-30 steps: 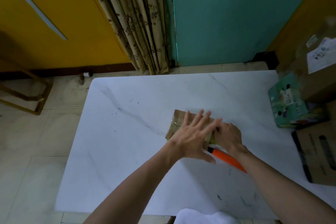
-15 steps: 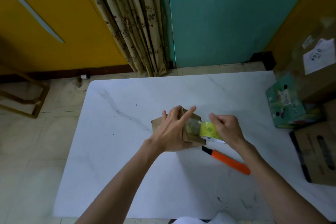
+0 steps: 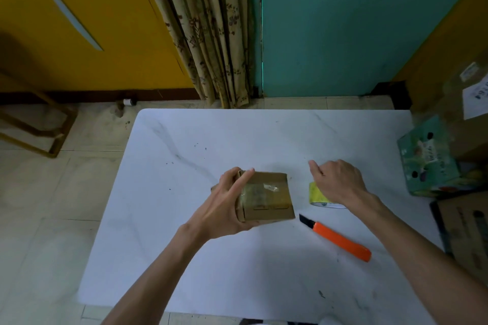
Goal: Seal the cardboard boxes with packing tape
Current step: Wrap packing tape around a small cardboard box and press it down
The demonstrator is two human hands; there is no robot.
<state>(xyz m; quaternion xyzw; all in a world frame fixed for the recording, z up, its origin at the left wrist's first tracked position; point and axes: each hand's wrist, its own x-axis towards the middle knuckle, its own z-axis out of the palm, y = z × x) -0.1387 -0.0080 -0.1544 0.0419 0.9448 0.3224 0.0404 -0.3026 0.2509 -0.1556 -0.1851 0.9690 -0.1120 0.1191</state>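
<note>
Fingers (image 3: 241,181) of our left hand (image 3: 221,206) wrap the cardboard box (image 3: 272,192), tilting its taped seam up, probably to check it; our right hand (image 3: 338,183) covers the tape roll (image 3: 315,192) (grip unclear).

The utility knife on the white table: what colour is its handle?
The utility knife is orange, black at the blade end; the head view shows it.

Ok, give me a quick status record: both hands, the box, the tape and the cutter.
left hand: grips the small cardboard box by its left end
right hand: over the tape roll; grip hidden
small cardboard box: shiny tape on its upper face
tape roll: on the white table, right of the box
orange cutter: lying on the table, untouched
right edge: green printed box, brown cartons
</note>
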